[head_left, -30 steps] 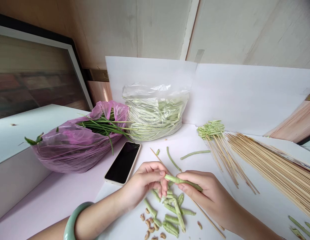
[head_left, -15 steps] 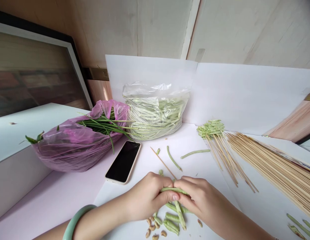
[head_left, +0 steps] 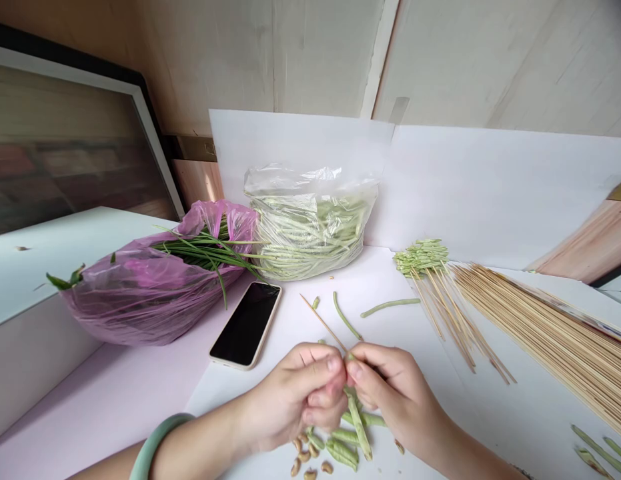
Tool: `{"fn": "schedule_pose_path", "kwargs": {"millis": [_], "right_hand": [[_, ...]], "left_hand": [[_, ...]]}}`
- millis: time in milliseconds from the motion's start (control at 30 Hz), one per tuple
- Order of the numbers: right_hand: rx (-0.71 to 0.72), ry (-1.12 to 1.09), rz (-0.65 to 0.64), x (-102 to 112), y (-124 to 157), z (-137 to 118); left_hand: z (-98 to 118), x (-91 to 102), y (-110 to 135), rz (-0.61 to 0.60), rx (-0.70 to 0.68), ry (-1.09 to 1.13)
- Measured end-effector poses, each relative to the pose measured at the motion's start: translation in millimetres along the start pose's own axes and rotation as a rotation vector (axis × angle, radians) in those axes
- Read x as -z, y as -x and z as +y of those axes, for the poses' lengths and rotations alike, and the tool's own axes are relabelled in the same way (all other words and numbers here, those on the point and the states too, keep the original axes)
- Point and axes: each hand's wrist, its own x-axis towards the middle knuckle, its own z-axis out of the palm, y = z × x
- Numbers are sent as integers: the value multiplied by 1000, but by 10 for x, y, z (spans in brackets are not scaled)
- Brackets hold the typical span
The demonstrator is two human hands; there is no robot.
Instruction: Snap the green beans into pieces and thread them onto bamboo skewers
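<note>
My left hand [head_left: 307, 390] is closed, thumb pressed on the curled fingers; whatever it holds is hidden. My right hand [head_left: 400, 390] touches it, with a bit of green bean [head_left: 350, 357] showing at its pinched thumb and finger. A thin bamboo skewer [head_left: 323, 321] slants from upper left down to my fingertips, its lower end hidden. Under my hands lie bean pieces [head_left: 359, 427] and several tan seeds [head_left: 303, 457]. Beyond them are a curved bean piece [head_left: 346, 316] and a straighter one [head_left: 390, 307].
A phone [head_left: 245, 325] lies left of my hands. Behind it stand a purple bag [head_left: 155, 300] of green stalks and a clear bag [head_left: 315, 233] of long beans. On the right are bean-loaded skewers [head_left: 423, 257], many loose skewers [head_left: 540, 333] and more bean pieces [head_left: 600, 453].
The bean piece that stretched between both hands has gone from sight, apart from a green bit at the right fingertips. My left hand has turned and curled its fingers.
</note>
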Motion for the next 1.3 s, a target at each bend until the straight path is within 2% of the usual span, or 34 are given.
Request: {"fn": "schedule_pose_path", "kwargs": {"millis": [100,233,367,467,600,767,867,1000,1133,1300], "right_hand": [[-52,-25,82,25,-45,18],[-101,53,128,147,-67,-20],[8,267,105,270,-69,-62],[92,335,21,306,-69,-47],[91,292,-42,269,-55,-17],[-10,135,-19,170,-49,-17],[-50,138,-32,142,-53,-16],[-24,238,21,154,-49,13],[23,214,56,158,-60,54],[62,158,58,137,-65,52]], "left_hand": [[17,32,-35,130,-35,55],[31,132,-86,278,5,42],[21,185,-97,357,83,15],[22,183,-95,362,131,6],[27,167,-100,365,160,-22],[-12,131,-96,316,175,-165],[-35,109,-89,260,182,-252],[-18,103,-69,218,215,-372],[9,104,-49,186,287,-477],[-11,121,-49,114,203,-507]]}}
